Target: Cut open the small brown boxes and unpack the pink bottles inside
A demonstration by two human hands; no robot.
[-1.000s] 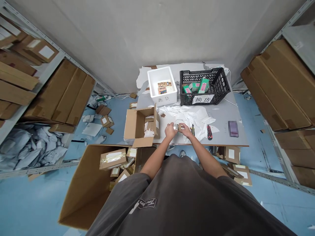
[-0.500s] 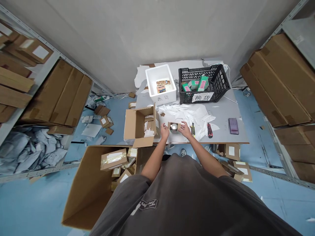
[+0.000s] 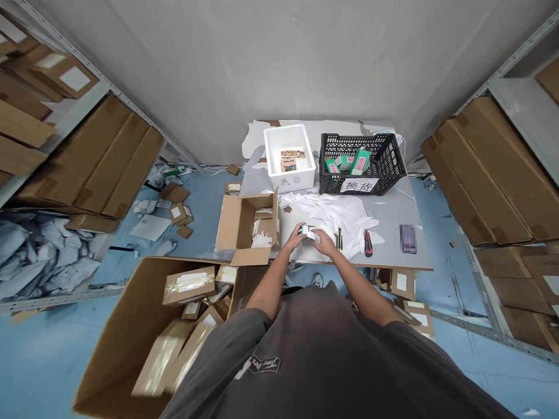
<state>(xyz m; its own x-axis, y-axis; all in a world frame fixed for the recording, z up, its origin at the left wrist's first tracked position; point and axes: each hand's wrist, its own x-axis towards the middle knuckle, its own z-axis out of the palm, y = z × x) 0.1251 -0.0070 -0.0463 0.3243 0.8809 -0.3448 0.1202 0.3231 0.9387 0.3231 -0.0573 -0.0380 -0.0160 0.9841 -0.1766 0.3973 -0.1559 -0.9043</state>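
Both my left hand [image 3: 292,235] and my right hand [image 3: 324,242] grip a small white-and-green box [image 3: 308,233] just above the grey table top [image 3: 393,224]. The fingers hide much of the box, and its label cannot be read. A scatter of torn white paper [image 3: 334,210] lies beyond my hands. To the right of my right hand are a yellow-handled tool [image 3: 339,238] and a red-and-black box cutter [image 3: 368,243].
A white foam box [image 3: 289,157] and a black plastic crate [image 3: 361,169] hold packets at the table's far side. An open cardboard box [image 3: 247,230] stands to the left. A larger carton [image 3: 131,343] sits on the floor below, and shelves of cartons flank the table.
The small brown box with a round silver item no longer shows between my hands. My hands have closed together around a white-and-green box. The camera view has shifted slightly.
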